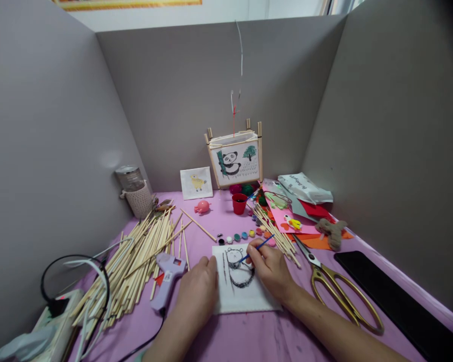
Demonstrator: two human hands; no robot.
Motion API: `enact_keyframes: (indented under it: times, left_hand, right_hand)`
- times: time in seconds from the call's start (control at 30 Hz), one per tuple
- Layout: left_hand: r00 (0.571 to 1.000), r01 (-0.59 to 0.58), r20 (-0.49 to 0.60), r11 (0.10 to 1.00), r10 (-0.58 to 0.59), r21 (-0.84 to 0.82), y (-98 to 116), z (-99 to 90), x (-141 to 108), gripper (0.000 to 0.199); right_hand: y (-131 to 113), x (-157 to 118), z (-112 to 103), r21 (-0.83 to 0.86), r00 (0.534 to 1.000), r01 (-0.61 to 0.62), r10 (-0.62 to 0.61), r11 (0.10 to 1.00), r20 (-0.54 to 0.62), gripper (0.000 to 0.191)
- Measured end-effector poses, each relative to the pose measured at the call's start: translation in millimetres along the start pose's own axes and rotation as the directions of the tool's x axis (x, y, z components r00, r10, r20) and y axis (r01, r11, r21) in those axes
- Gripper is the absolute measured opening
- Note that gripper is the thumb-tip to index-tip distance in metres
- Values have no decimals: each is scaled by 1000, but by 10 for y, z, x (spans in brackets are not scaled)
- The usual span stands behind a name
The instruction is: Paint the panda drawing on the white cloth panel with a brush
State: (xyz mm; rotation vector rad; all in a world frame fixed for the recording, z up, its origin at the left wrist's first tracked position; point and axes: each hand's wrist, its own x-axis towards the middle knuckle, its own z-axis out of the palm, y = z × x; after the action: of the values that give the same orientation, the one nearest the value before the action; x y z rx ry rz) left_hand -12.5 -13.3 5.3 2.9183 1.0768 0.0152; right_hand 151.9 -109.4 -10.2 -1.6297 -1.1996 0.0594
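My right hand [270, 266] is closed around a thin blue paintbrush [263, 243], its tip touching the drawing. Beneath it lies a white canvas sheet [245, 301] with a black panda outline and upright strokes at its left. My left hand [200, 284] is curled at the sheet's left edge, thumb along the border; its other fingers are partly hidden. Just beyond the sheet, a row of small paint pots [237, 237] holds several colours. Further back stands a red cup [239, 203] of dark liquid.
Many wooden sticks [136, 271] and a lilac glue gun [168, 281] lie left, near a power strip [56, 311]. Gold-handled scissors [334, 286] and a black slab [392, 296] are right. A stick-framed panda lantern [236, 161] hangs at the back, beside a chick picture [197, 183].
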Motion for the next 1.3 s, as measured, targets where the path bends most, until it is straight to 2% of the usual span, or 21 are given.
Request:
enact_keyframes:
  times: [0.17,0.3,0.5,0.73,0.87,1.07,1.3]
  left_hand:
    - [1000,2,0,1000,-2,-4,4,-8,-4,22]
    - [1000,8,12,1000,-8,-5,11,-19,-4,21]
    - [1000,-5,-10,1000,5,-6,-11,23,2,20]
    - [1000,-3,8,1000,2,7,3,9,6,22]
    - [999,13,34,1000,-13,1,14,-24,7,23]
    - [1000,-4,15,1000,4,3,11,-30,1,22]
    - [1000,-1,15,1000,1,3,14,-32,-13,22]
  right_hand:
    - [15,4,-2,-71,1000,20,-22,997,-18,28]
    - [14,7,-9,-52,999,22,-25,998,-48,26]
    - [-27,-15,16,-71,997,81,-82,994,-2,31]
    - [0,-6,14,-64,996,80,-83,995,-37,30]
    - [2,-9,17,-99,996,93,-93,991,0,33]
    - [5,-2,2,-88,996,67,-71,994,-45,31]
    - [28,-1,23,-83,997,63,-66,995,-35,30]
